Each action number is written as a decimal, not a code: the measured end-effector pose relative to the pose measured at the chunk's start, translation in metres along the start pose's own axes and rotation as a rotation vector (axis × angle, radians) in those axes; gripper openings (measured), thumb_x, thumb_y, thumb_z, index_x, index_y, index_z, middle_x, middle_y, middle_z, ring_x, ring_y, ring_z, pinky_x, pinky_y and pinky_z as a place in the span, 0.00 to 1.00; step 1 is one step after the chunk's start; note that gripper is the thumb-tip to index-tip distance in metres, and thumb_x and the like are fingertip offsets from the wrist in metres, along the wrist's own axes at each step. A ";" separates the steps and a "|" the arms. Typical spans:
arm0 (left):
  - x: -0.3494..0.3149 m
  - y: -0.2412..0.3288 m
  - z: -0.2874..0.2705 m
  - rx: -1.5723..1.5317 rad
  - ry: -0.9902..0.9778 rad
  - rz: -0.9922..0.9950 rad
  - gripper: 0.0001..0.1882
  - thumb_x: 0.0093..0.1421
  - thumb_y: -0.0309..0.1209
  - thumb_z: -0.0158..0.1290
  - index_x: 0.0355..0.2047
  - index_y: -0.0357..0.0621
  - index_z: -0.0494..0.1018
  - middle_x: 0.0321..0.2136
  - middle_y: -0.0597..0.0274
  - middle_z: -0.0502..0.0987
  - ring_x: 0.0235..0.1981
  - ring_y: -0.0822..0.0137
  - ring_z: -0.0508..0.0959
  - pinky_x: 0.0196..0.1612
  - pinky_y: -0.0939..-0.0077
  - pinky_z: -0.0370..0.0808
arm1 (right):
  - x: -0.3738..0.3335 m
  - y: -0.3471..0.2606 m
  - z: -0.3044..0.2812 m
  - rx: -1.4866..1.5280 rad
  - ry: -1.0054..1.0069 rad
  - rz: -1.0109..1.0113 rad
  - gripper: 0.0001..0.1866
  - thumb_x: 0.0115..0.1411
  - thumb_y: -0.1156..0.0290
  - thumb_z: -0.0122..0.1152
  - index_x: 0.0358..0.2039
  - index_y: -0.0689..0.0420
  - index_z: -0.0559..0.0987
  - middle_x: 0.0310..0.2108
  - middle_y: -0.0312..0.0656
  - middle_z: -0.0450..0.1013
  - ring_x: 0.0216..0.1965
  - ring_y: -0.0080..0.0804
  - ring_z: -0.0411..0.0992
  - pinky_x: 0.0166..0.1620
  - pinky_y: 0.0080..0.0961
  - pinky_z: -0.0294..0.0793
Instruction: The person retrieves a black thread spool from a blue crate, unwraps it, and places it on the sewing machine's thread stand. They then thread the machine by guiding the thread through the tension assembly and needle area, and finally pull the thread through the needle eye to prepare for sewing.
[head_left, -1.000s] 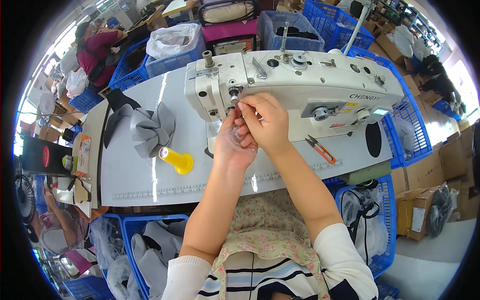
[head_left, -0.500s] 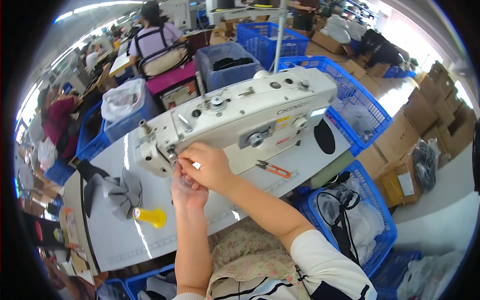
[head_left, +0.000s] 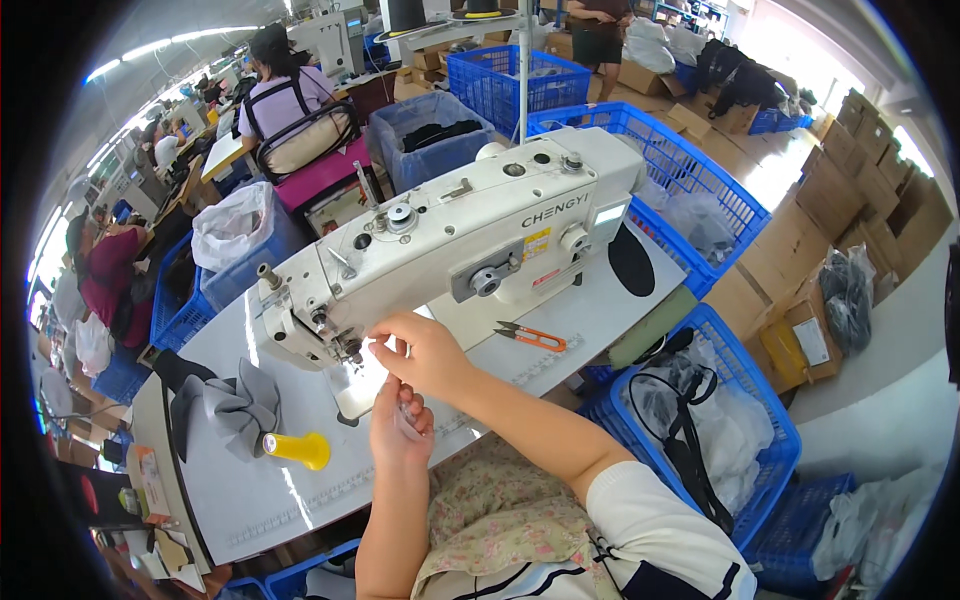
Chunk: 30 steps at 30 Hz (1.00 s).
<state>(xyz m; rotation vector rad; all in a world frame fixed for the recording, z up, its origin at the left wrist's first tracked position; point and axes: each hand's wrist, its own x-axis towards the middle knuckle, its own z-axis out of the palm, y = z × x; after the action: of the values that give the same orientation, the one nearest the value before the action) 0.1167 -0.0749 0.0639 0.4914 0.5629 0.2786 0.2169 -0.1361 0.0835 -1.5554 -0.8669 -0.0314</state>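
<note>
A white industrial sewing machine (head_left: pixel 400 230) stands on the pale worktable (head_left: pixel 350 490). Just right of its needle end, my right hand (head_left: pixel 425 355) has thumb and fingertips drawn together; anything between them is too small to make out. Below it, my left hand (head_left: pixel 402 440) is palm up with fingers curled around a small piece of clear plastic (head_left: pixel 408 424). The left fingertips nearly meet the right hand. Left of the machine head lie folded grey fabric pieces (head_left: pixel 238 408) and a yellow thread cone (head_left: pixel 298 451) on its side. Orange-handled thread snips (head_left: pixel 532 336) rest right of my hands.
A black oval piece (head_left: pixel 631 262) lies by the machine's right end. Blue crates (head_left: pixel 735 400) with plastic bags and black straps stand at the right, and another crate (head_left: pixel 700 170) sits behind the machine. Cardboard boxes (head_left: pixel 880 190) are stacked far right. A person (head_left: pixel 285 85) sits beyond the machine.
Both hands have drawn away from the needle area, toward me and slightly right. The needle parts they covered now show. The view has shifted a little.
</note>
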 end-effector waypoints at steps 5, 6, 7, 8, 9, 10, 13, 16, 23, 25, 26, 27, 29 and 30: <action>-0.006 -0.012 -0.010 0.188 -0.040 -0.012 0.07 0.62 0.36 0.51 0.33 0.47 0.69 0.19 0.73 0.68 0.18 0.79 0.68 0.15 0.87 0.60 | -0.006 0.011 -0.004 0.277 -0.163 0.269 0.13 0.56 0.65 0.61 0.39 0.58 0.75 0.29 0.39 0.76 0.17 0.22 0.67 0.22 0.20 0.67; -0.007 -0.013 -0.011 0.222 -0.038 -0.019 0.07 0.62 0.35 0.52 0.33 0.47 0.69 0.19 0.73 0.68 0.18 0.78 0.68 0.15 0.86 0.61 | -0.005 0.012 -0.006 0.355 -0.185 0.334 0.14 0.57 0.65 0.61 0.39 0.59 0.75 0.28 0.40 0.76 0.16 0.21 0.66 0.21 0.19 0.66; -0.008 -0.015 -0.015 0.237 -0.036 -0.015 0.07 0.61 0.35 0.52 0.33 0.46 0.69 0.19 0.72 0.68 0.18 0.78 0.68 0.15 0.86 0.61 | -0.003 0.013 -0.007 0.436 -0.212 0.397 0.14 0.57 0.65 0.61 0.40 0.60 0.75 0.28 0.41 0.77 0.15 0.20 0.65 0.20 0.18 0.65; -0.007 -0.017 -0.019 0.251 -0.034 -0.011 0.08 0.61 0.35 0.53 0.33 0.46 0.69 0.19 0.71 0.69 0.18 0.78 0.68 0.16 0.85 0.62 | -0.002 0.012 -0.009 0.464 -0.263 0.424 0.14 0.57 0.66 0.60 0.41 0.60 0.75 0.29 0.41 0.77 0.15 0.19 0.64 0.19 0.17 0.64; -0.006 -0.018 -0.021 0.266 -0.033 -0.007 0.08 0.61 0.35 0.53 0.32 0.45 0.69 0.19 0.71 0.69 0.18 0.78 0.68 0.16 0.85 0.62 | 0.000 0.009 -0.012 0.491 -0.313 0.451 0.14 0.58 0.67 0.60 0.42 0.61 0.75 0.29 0.41 0.77 0.15 0.17 0.64 0.19 0.16 0.63; -0.008 -0.019 -0.022 0.292 -0.040 0.006 0.08 0.61 0.34 0.53 0.32 0.44 0.69 0.19 0.70 0.69 0.17 0.78 0.68 0.16 0.85 0.62 | 0.000 0.006 -0.014 0.520 -0.365 0.481 0.14 0.58 0.68 0.59 0.43 0.61 0.75 0.29 0.41 0.77 0.15 0.16 0.63 0.19 0.15 0.62; -0.010 -0.022 -0.024 0.363 -0.043 0.038 0.08 0.60 0.33 0.54 0.32 0.43 0.70 0.19 0.69 0.69 0.17 0.77 0.68 0.18 0.84 0.63 | 0.004 -0.005 -0.022 0.524 -0.476 0.556 0.15 0.58 0.68 0.59 0.44 0.61 0.75 0.28 0.40 0.76 0.16 0.16 0.63 0.19 0.14 0.62; -0.010 -0.023 -0.028 0.410 -0.015 0.065 0.08 0.60 0.32 0.54 0.31 0.41 0.70 0.19 0.67 0.69 0.17 0.76 0.68 0.19 0.84 0.64 | 0.002 0.008 -0.021 0.485 -0.507 0.524 0.15 0.58 0.68 0.59 0.45 0.60 0.76 0.27 0.39 0.76 0.17 0.16 0.64 0.20 0.14 0.63; -0.009 -0.019 -0.036 0.488 0.018 0.182 0.09 0.59 0.33 0.55 0.32 0.41 0.69 0.20 0.68 0.70 0.17 0.77 0.68 0.19 0.84 0.63 | -0.005 0.013 -0.021 0.407 -0.508 0.481 0.16 0.56 0.70 0.60 0.44 0.60 0.75 0.25 0.38 0.75 0.20 0.18 0.67 0.22 0.15 0.65; -0.013 -0.020 -0.032 0.490 0.019 0.147 0.09 0.59 0.33 0.55 0.33 0.40 0.69 0.20 0.67 0.70 0.18 0.77 0.68 0.20 0.84 0.64 | -0.009 0.018 -0.027 0.453 -0.503 0.520 0.15 0.56 0.71 0.59 0.45 0.60 0.75 0.26 0.38 0.75 0.22 0.18 0.68 0.23 0.15 0.65; -0.015 -0.019 -0.029 0.486 -0.009 0.109 0.09 0.59 0.32 0.55 0.33 0.40 0.69 0.21 0.67 0.70 0.19 0.77 0.69 0.21 0.84 0.65 | -0.009 0.021 -0.028 0.490 -0.501 0.542 0.15 0.56 0.72 0.59 0.44 0.60 0.75 0.26 0.38 0.75 0.22 0.18 0.68 0.23 0.15 0.66; -0.014 -0.019 -0.030 0.477 0.001 0.109 0.09 0.59 0.32 0.56 0.33 0.40 0.69 0.21 0.67 0.70 0.19 0.77 0.69 0.22 0.84 0.65 | -0.009 0.020 -0.028 0.521 -0.511 0.553 0.15 0.57 0.72 0.59 0.45 0.60 0.75 0.26 0.37 0.74 0.22 0.18 0.68 0.24 0.15 0.66; -0.012 -0.020 -0.033 0.469 -0.009 0.089 0.09 0.59 0.31 0.56 0.33 0.40 0.69 0.21 0.67 0.71 0.18 0.76 0.69 0.22 0.83 0.65 | -0.010 0.014 -0.032 0.566 -0.496 0.581 0.15 0.58 0.71 0.58 0.45 0.60 0.76 0.27 0.36 0.74 0.23 0.17 0.68 0.24 0.14 0.66; -0.012 -0.019 -0.037 0.465 -0.003 0.095 0.09 0.59 0.31 0.56 0.33 0.40 0.69 0.20 0.67 0.71 0.18 0.76 0.69 0.22 0.83 0.65 | -0.011 0.015 -0.027 0.565 -0.504 0.582 0.14 0.58 0.71 0.59 0.44 0.60 0.76 0.27 0.36 0.74 0.23 0.17 0.67 0.24 0.14 0.65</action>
<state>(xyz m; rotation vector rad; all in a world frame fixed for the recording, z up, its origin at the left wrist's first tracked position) 0.0879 -0.0816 0.0323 0.9703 0.6033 0.2363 0.2295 -0.1642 0.0710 -1.2270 -0.6853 0.9782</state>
